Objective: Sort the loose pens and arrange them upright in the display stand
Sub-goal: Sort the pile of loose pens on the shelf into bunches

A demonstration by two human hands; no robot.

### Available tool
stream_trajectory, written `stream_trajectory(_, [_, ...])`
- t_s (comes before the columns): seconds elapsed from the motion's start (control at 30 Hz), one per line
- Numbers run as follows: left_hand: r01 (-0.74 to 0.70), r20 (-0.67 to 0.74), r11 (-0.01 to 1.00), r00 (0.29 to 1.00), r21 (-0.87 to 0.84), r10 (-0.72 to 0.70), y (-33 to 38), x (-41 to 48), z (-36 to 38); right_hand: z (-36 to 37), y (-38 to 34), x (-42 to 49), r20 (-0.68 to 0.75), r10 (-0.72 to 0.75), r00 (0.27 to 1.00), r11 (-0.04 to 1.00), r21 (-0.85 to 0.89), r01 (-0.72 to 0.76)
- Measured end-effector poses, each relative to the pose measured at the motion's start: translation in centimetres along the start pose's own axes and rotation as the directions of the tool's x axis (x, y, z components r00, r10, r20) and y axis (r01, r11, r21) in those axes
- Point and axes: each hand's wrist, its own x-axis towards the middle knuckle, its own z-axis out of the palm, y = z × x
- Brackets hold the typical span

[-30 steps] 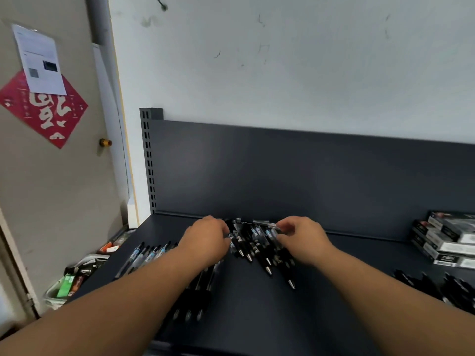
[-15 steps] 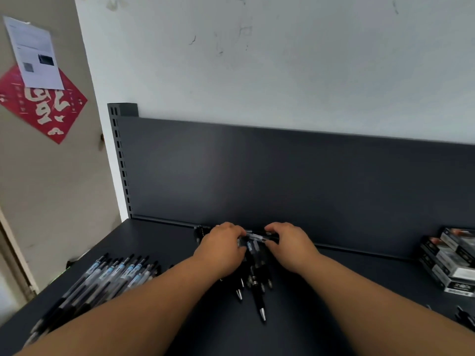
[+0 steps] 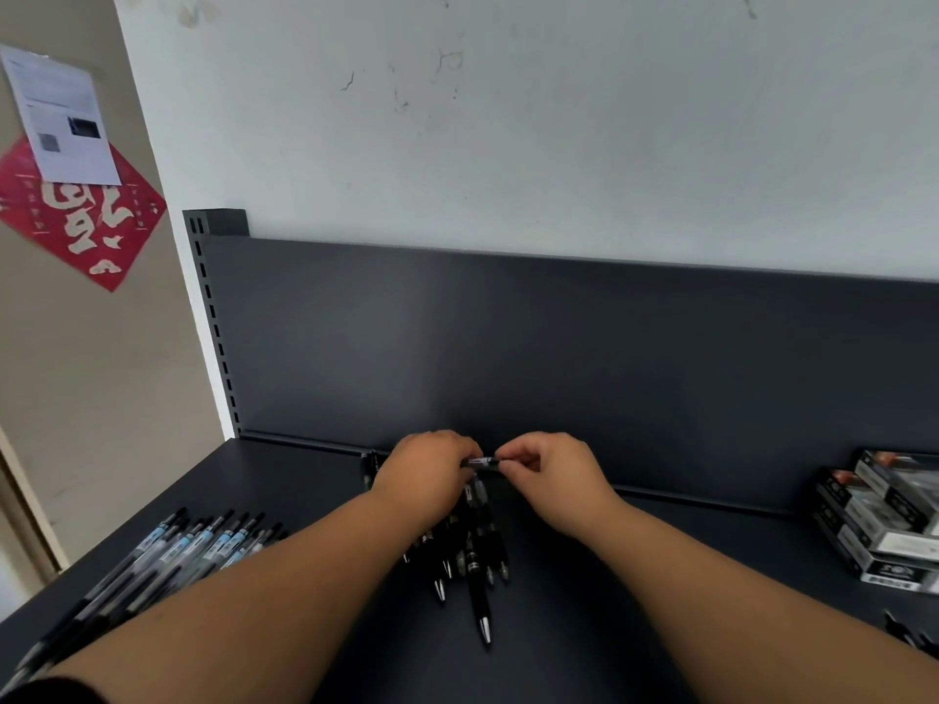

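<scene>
Up against the back panel of the dark shelf (image 3: 584, 627), the left hand (image 3: 432, 475) and right hand (image 3: 551, 475) are close together, each pinching one end of a single pen (image 3: 482, 462) held sideways. Right under them lies a bunch of black pens (image 3: 472, 551), tips pointing at the camera. Blue-labelled pens (image 3: 193, 546) lie in a row on the left, stacked boxes (image 3: 884, 520) way off right.

A white wall (image 3: 559, 119), scuffed and lightly cracked, filled the far side under soft, even light. Against it stood a dark grey back panel (image 3: 584, 358) with a slotted post (image 3: 216, 322) at its left end, above a matching shelf (image 3: 609, 642). On the left, a beige door (image 3: 91, 398) carried a red paper decoration (image 3: 96, 231) and a white printed sheet (image 3: 61, 109) overlapping its top.
</scene>
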Motion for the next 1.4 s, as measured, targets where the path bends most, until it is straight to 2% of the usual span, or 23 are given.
stream_trajectory(0.13, [0.005,-0.199,0.990,0.979,-0.141,-0.033,-0.6,-0.7,-1.1,0.0,-0.6,-0.5,0.027,0.049,0.998,0.998,0.029,-0.050])
stream_trajectory(0.23, [0.016,-0.332,0.924,0.931,-0.382,-0.154,-0.7,-2.0,-2.4,0.9,-1.1,-1.0,0.090,0.062,0.994,0.997,-0.044,-0.058])
stream_trajectory(0.33, [0.037,-0.288,0.798,0.921,-0.602,-0.261,-0.8,-3.3,-3.1,1.9,-1.5,-1.5,0.127,0.078,0.989,0.993,-0.095,-0.066])
stream_trajectory(0.4, [0.057,-0.239,0.747,0.929,-0.662,-0.283,-1.1,-4.0,-3.2,2.2,-1.9,-1.6,0.151,0.110,0.982,0.983,-0.163,-0.085])
stream_trajectory(0.67, [0.081,-0.187,0.716,0.939,-0.694,-0.288,-1.8,-5.6,-3.1,2.1,-4.1,-1.2,0.207,0.299,0.932,0.881,-0.436,-0.186])
stream_trajectory(0.87, [0.084,-0.173,0.666,0.934,-0.741,-0.311,-1.7,-5.6,-3.3,1.7,-3.6,-1.7,0.172,0.384,0.907,0.884,-0.351,-0.308])
stream_trajectory(1.13, [0.087,-0.160,0.618,0.929,-0.781,-0.333,-1.7,-5.4,-3.3,2.1,-4.8,-2.7,0.152,0.361,0.920,0.869,-0.412,-0.273])
stream_trajectory(1.3, [0.122,-0.101,0.523,0.921,-0.844,-0.377,-1.4,-5.1,-2.9,2.2,-5.1,-2.8,0.159,0.377,0.912,0.872,-0.392,-0.293])
stream_trajectory(1.4, [0.132,-0.082,0.503,0.921,-0.854,-0.381,-1.3,-5.1,-2.6,2.1,-5.0,-2.7,0.155,0.369,0.916,0.880,-0.376,-0.291])
